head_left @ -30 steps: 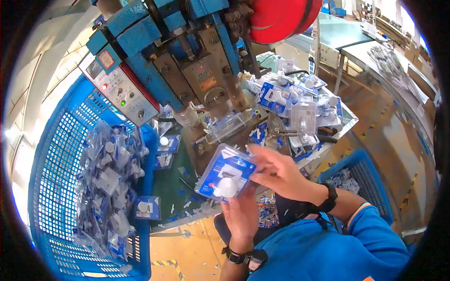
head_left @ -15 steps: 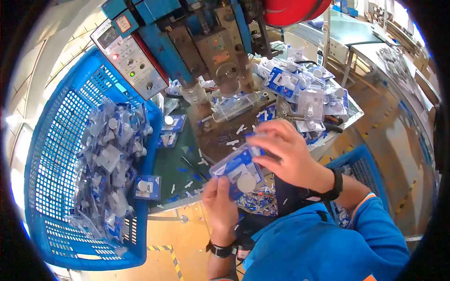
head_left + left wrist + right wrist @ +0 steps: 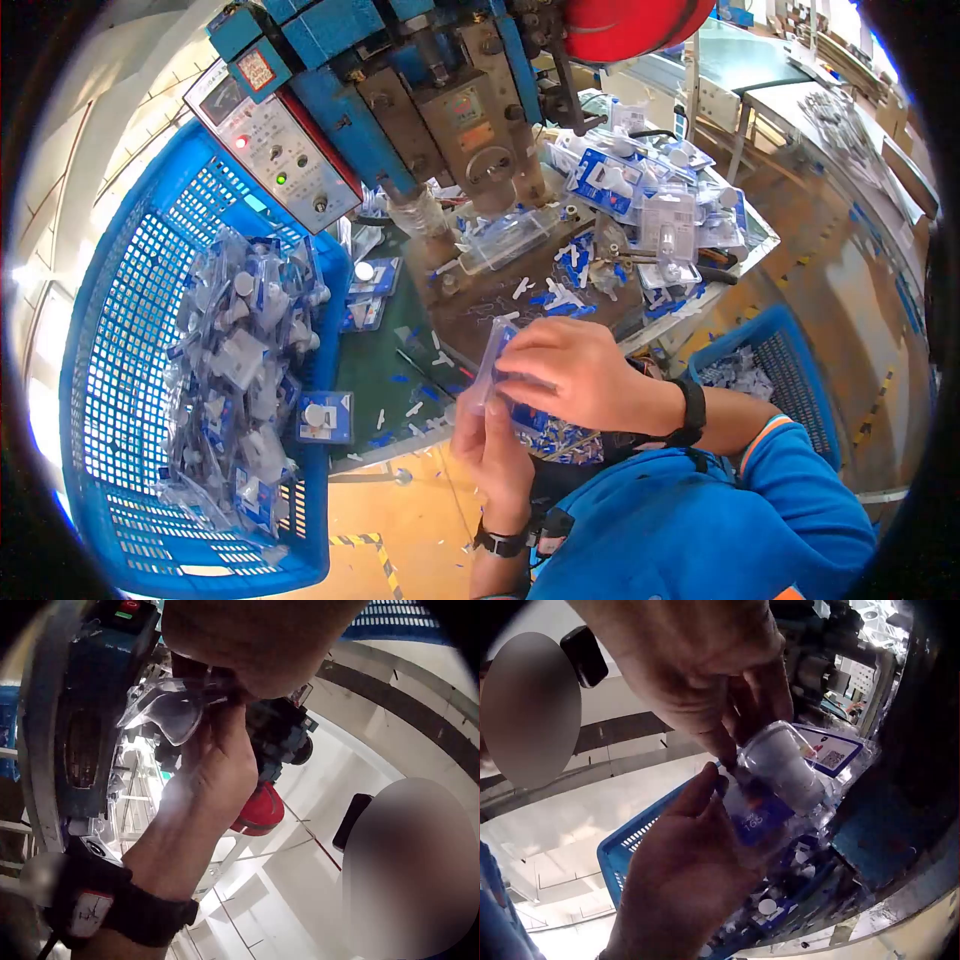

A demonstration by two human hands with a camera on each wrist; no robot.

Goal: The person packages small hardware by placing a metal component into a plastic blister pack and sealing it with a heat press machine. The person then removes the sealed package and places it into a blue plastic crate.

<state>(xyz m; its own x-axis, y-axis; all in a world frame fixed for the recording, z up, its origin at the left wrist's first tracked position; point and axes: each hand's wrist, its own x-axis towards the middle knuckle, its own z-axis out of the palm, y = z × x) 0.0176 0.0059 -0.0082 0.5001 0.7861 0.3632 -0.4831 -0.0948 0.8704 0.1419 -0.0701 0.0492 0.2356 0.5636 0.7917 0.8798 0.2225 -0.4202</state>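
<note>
In the head view, a clear blister pack [image 3: 490, 362] with a blue card stands nearly edge-on between both hands, above the near edge of the table. My left hand [image 3: 492, 450] pinches its lower end between thumb and fingers. At the upper part, my right hand [image 3: 578, 372] grips the pack with bent fingers. From the right wrist, the blue card [image 3: 757, 823] and a white cylindrical part [image 3: 789, 766] show inside the plastic. The left wrist view catches the clear bulge [image 3: 176, 716] of the pack between the hands.
A blue press [image 3: 450, 110] stands ahead, its control box [image 3: 275, 150] at left. The blue basket [image 3: 100, 400] at left holds many packs. More packs [image 3: 660, 200] are heaped on the right of the table [image 3: 375, 385]. Blue and white scraps [image 3: 560, 297] litter the press bed.
The pack has turned from showing its printed front to nearly edge-on. My right hand has moved from its upper edge to a grip on it, and my left hand has shifted its hold.
</note>
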